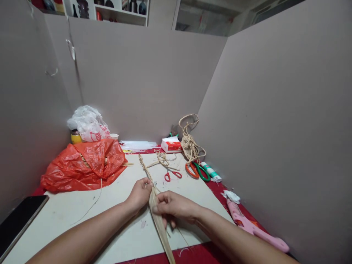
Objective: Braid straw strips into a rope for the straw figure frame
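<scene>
A braided straw cord [144, 165] runs up the white board from my left hand [141, 192], whose fingers pinch its near end. From that point a long, pale dried husk strip [160, 223] hangs toward me, past the board's front edge. My right hand [176, 207] holds this strip between thumb and fingers, a little below the left hand. Thin loose strands [183, 236] trail under the right hand. Beyond my hands, small scissors with red handles [172, 175] lie open on the board, beside a loose tangle of cord [162, 157].
An orange-red plastic bag [85, 168] bulges at the left, near a dark phone [22, 223]. Large orange- and green-handled shears [202, 171], a bundle of braided cord [189, 145] and a small red-white box [171, 145] stand behind right. A pink glue gun [254, 229] lies right. Grey partitions [137, 84] enclose the table.
</scene>
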Motion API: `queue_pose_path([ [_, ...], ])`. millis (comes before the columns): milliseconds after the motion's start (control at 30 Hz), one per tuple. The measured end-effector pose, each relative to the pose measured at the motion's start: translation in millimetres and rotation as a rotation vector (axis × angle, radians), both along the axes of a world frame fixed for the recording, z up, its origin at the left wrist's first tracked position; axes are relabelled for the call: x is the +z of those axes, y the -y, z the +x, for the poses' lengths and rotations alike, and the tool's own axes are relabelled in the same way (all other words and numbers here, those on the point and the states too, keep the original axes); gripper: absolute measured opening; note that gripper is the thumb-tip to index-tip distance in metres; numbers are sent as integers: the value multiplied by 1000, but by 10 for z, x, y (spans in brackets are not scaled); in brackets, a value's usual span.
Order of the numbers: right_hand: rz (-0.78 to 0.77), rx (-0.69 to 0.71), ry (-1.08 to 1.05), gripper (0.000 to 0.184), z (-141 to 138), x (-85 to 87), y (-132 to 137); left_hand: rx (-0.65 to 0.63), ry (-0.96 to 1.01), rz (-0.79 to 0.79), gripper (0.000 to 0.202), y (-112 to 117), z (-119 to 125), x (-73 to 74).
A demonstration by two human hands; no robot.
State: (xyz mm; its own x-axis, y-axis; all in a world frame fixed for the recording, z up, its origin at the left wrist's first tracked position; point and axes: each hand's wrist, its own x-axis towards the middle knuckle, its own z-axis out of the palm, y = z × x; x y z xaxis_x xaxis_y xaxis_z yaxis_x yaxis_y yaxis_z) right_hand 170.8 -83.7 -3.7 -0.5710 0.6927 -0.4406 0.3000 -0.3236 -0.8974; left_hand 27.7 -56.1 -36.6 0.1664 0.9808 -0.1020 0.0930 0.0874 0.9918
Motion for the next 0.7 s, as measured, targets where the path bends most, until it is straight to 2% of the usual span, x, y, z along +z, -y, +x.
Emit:
queue_pose_path([
  [100, 76, -179, -13, 22, -58, -72, -15, -8, -26, 42, 13, -12, 0, -25],
  [200, 122, -286, -16, 15, -87, -126, -24, 18, -30, 49, 15, -13, 1, -37],
  [400, 78, -306, 3, 19, -79, -119, -20, 36, -68, 93, 16, -2, 15, -45],
  [700, 104, -354, -24, 20, -155, -111, -5, 58, -158, 138, 17, -6, 11, -74],
])
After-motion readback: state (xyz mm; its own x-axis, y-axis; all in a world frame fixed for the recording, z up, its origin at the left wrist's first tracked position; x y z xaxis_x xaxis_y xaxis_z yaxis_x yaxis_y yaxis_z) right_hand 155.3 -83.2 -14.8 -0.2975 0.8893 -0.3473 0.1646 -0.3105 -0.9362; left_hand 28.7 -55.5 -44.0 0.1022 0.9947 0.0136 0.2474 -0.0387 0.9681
